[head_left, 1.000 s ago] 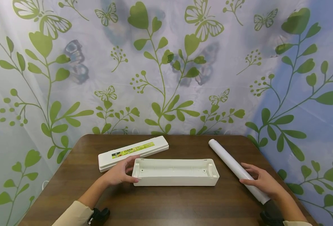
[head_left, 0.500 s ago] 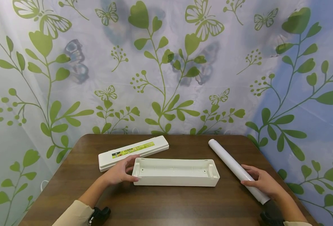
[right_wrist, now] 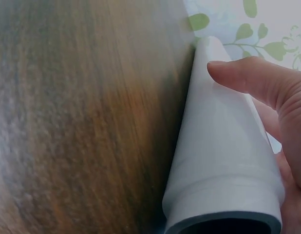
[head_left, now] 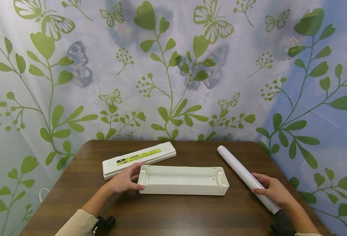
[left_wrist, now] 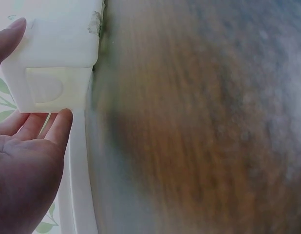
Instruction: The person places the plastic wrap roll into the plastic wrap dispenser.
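Observation:
A long white open-topped plastic box (head_left: 182, 189) lies across the middle of the table, with nothing inside it. My left hand (head_left: 124, 180) grips its left end, thumb at the front corner and fingers behind; the left wrist view shows the box's end wall (left_wrist: 58, 87) between thumb and fingers. To the right, a white roll of cling film (head_left: 239, 168) lies slantwise on the table. My right hand (head_left: 272, 189) holds it near its close end, thumb on top and fingers along the far side. In the right wrist view the hollow core of the roll (right_wrist: 218, 136) shows.
Behind the left hand lies a long white lid (head_left: 161, 151) with a yellow-green label, set at a slant. The brown wooden table (head_left: 173, 216) ends at the back against a curtain (head_left: 173, 82) printed with leaves and butterflies.

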`<action>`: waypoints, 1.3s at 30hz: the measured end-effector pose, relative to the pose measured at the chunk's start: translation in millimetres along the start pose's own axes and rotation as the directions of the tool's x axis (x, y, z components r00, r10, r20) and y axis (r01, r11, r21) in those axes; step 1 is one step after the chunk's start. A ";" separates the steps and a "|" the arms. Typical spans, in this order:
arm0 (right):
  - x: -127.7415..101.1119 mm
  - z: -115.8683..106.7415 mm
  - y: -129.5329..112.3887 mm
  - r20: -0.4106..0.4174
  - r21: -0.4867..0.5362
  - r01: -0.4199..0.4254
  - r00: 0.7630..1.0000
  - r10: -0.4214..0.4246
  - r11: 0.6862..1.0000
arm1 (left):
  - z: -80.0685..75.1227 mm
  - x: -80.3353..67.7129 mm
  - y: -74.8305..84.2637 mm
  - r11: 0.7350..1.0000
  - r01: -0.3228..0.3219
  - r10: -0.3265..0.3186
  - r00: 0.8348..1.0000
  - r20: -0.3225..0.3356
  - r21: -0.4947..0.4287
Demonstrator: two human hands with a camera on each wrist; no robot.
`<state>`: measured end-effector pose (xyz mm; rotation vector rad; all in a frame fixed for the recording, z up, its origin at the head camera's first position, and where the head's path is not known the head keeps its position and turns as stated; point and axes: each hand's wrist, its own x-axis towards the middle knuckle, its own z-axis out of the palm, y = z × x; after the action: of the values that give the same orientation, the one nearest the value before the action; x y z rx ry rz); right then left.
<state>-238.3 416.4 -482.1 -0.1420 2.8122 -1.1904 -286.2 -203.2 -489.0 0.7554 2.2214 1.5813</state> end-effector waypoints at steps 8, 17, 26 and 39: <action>-0.9 1.5 -1.7 -0.032 -0.004 0.011 0.999 -0.011 1.000 | -1.0 -0.2 1.9 1.000 0.000 0.001 1.000 0.017 -0.011; 1.7 6.2 -2.4 -0.071 0.001 0.036 0.997 -0.036 0.999 | -3.4 0.8 1.0 1.000 -0.004 0.005 0.999 0.032 -0.015; 5.4 9.6 -4.4 -0.090 -0.020 0.083 0.992 -0.085 0.996 | -4.8 0.6 0.2 1.000 0.001 0.000 0.999 0.040 -0.029; 11.6 11.8 -9.0 -0.130 -0.034 0.082 0.988 -0.086 0.996 | -5.3 -0.4 -0.9 0.999 0.002 0.000 0.999 0.044 -0.048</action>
<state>-247.9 400.4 -484.4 -0.1933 2.9652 -1.2201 -288.9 -207.7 -488.0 0.7679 2.1443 1.5959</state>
